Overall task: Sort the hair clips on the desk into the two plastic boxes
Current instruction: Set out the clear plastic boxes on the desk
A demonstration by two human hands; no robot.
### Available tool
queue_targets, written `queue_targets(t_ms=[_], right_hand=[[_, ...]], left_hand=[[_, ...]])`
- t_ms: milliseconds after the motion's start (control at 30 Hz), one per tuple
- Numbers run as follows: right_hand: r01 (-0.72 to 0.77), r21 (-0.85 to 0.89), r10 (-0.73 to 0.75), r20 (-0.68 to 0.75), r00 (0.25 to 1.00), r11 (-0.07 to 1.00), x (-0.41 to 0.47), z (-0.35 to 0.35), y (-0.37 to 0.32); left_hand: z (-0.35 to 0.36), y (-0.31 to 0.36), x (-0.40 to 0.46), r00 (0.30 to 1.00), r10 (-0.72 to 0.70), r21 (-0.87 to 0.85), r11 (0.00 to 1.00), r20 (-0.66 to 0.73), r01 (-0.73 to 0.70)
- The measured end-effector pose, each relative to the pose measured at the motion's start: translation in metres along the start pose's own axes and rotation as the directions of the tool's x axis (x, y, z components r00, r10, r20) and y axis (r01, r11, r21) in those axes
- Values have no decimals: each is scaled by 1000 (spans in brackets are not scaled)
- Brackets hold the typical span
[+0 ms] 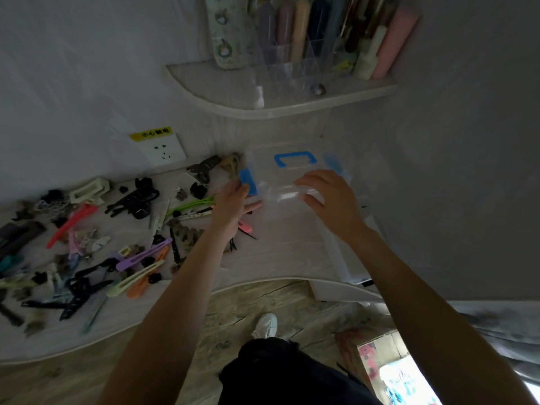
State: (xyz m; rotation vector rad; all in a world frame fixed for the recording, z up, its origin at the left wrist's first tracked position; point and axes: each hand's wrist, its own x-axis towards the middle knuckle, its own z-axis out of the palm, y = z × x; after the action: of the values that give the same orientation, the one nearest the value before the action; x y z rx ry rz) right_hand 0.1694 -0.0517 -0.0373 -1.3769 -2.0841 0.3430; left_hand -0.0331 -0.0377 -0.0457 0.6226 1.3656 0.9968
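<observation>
A clear plastic box [295, 226] with a blue handle [295, 161] and blue side latches [248, 181] sits on the white desk [175, 311], right of centre. My left hand [233, 206] is at its left side, thumb by the blue latch, fingers stretched toward the box. My right hand [330, 197] reaches over the lid, fingers bent onto its clear top; whether it grips is blurred. Several hair clips [96, 247] in black, pink, purple, green and orange lie scattered over the desk's left half.
A corner shelf [280, 100] above the box carries a clear organiser with tubes and bottles. A wall socket [165, 150] sits behind the clips. Flat white items [344, 258] lie right of the box. Below the desk edge are the wooden floor and a carton [377, 355].
</observation>
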Motion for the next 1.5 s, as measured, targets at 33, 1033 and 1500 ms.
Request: queue_targets(t_ms=[33,1033,1500], right_hand=[[-25,27,26,-40,999,999,-1,-2,1],[-266,-680,330,-37,943,683,-16,-46,50],[-255,-715,321,-45,946,651,-18,-45,45]], left_hand=[[5,2,-1,1000,19,-6,1000,11,-19],[27,-19,42,999,-33,258,966,40,22],[24,-32,37,997,42,217,975,65,-56]])
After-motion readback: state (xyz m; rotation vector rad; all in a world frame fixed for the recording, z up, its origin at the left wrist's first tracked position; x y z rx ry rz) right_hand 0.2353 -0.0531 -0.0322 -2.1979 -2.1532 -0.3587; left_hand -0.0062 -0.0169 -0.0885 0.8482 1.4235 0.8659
